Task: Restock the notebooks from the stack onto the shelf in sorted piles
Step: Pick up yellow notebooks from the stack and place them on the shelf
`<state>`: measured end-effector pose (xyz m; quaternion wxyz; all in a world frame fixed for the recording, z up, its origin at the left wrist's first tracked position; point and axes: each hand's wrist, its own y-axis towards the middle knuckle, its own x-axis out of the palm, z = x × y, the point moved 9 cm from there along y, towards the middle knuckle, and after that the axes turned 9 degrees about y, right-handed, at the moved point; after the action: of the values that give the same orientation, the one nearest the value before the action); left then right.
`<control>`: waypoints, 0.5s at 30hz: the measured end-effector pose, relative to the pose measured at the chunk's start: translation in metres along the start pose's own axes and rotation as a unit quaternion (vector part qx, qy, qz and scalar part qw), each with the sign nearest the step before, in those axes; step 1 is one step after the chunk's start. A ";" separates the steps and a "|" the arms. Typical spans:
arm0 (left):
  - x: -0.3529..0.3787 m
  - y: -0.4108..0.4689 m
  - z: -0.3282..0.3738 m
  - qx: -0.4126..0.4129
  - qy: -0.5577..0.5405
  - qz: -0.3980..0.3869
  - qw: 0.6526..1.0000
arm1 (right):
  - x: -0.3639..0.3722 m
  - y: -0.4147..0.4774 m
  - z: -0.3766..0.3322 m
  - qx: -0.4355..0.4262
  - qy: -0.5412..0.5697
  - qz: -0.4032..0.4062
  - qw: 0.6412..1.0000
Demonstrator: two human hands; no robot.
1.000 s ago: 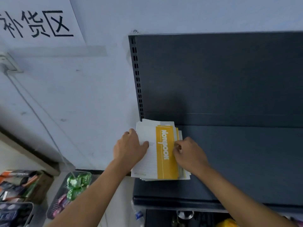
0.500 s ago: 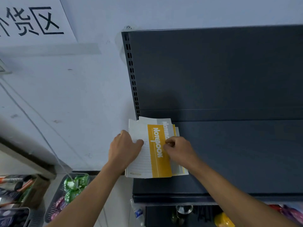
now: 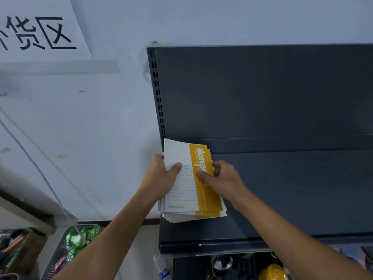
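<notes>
The stack (image 3: 181,199) of notebooks (top one's white with a yellow strip) sits between both hands at the left end of the shelf (image 3: 292,188); the lower notebooks fan out a bit at the near edge; can't tell if it's lying fully flat or tipped up a little. Left hand (image 3: 159,180) grips the stack's left edge, thumb on the white part of the cover, fingers tucked under; right hand (image 3: 224,178) is clamped on the right edge, thumb pressing the yellow strip, fingers curled round the side. Past the left hand there's pale wall (image 3: 90,138) with a sign (image 3: 40,33) high up; below the left forearm is a basket (image 3: 60,257) of green packets.
</notes>
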<state>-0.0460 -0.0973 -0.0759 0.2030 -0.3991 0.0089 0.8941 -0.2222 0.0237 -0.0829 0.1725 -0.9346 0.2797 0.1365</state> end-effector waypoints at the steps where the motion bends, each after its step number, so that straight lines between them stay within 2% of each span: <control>1: 0.003 -0.002 0.007 0.015 0.039 0.006 0.999 | -0.009 -0.002 0.002 0.004 0.001 0.015 1.000; 4: 0.010 -0.011 0.035 0.069 0.172 0.049 0.981 | -0.039 -0.009 0.011 0.024 0.000 0.055 0.998; 10: 0.046 -0.022 0.087 0.124 0.162 0.033 0.978 | -0.101 -0.029 0.024 0.054 0.016 0.122 0.991; 15: 0.097 -0.032 0.133 0.179 0.162 0.015 0.970 | -0.161 -0.050 0.039 0.063 -0.047 0.174 0.982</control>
<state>-0.1864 -0.0094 -0.0501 0.2532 -0.4955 0.2072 0.8046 -0.3299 0.1553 -0.0489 0.2176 -0.8513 0.4379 0.1903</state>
